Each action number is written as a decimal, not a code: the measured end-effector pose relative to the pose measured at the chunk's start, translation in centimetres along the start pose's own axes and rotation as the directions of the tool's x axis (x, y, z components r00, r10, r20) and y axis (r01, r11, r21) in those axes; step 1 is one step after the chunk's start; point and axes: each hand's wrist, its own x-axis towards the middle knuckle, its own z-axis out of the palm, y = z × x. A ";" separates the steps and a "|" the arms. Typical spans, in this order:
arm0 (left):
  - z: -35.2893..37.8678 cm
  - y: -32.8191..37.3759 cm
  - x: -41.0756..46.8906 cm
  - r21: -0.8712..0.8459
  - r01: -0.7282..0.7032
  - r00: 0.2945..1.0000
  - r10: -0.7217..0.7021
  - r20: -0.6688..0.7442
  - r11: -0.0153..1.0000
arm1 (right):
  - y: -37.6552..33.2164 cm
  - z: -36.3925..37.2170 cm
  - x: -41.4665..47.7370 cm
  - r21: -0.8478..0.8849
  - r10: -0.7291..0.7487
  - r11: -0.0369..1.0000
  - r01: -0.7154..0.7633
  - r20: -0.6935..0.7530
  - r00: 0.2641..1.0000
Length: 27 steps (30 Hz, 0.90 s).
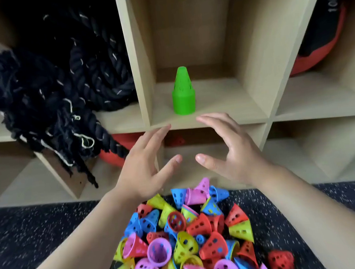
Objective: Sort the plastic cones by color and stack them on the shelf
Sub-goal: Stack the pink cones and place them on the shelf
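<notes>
A stack of green perforated cones (183,94) stands upright near the front of the middle cubby of the wooden shelf (210,120). Just in front of that cubby, my left hand (146,165) and my right hand (230,150) hover with palms facing each other and fingers spread. Neither touches the green stack or holds anything. Below my wrists, a heap of red, blue, yellow and pink cones (185,240) lies on the dark speckled floor. One red cone (280,260) lies apart at the right of the heap.
A thick black rope (58,82) fills the left cubby and hangs over its edge. A red and black ball (325,35) sits in the right cubby, and another red ball (116,150) in the lower cubby. The speckled floor (28,237) stretches left and right of the heap.
</notes>
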 end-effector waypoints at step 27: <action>6.1 -7.5 -29.6 0.168 0.555 0.745 -0.577 0.336 0.815 | -2.2 13.2 -20.2 0.079 0.323 0.936 -0.344 0.205 0.924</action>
